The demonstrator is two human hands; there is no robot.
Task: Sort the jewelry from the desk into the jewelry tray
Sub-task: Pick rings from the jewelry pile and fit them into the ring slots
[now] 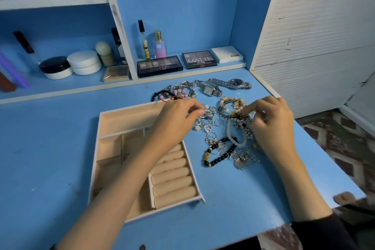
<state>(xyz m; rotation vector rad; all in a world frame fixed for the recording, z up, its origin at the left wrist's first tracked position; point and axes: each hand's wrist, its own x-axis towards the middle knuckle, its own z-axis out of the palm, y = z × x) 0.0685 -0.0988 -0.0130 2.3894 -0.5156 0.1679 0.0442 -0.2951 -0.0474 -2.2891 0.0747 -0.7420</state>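
A beige jewelry tray (113,119) with empty compartments and padded ring rolls (172,182) lies on the blue desk. To its right sits a tangled jewelry pile (221,134) of silver rings, chains and bead bracelets, including a black bead bracelet (219,156). Two silver watches (223,85) lie behind the pile. My left hand (180,115) reaches over the tray's far right corner and pinches a small silver piece at the pile's left edge. My right hand (272,117) pinches a strand in the pile's right part, beside a beaded bracelet (231,105).
Makeup palettes (160,65), perfume bottles (159,44) and cream jars (83,63) stand on the low shelf behind the desk. A white slatted cabinet (314,36) borders the desk on the right. The desk's front edge is close to my body.
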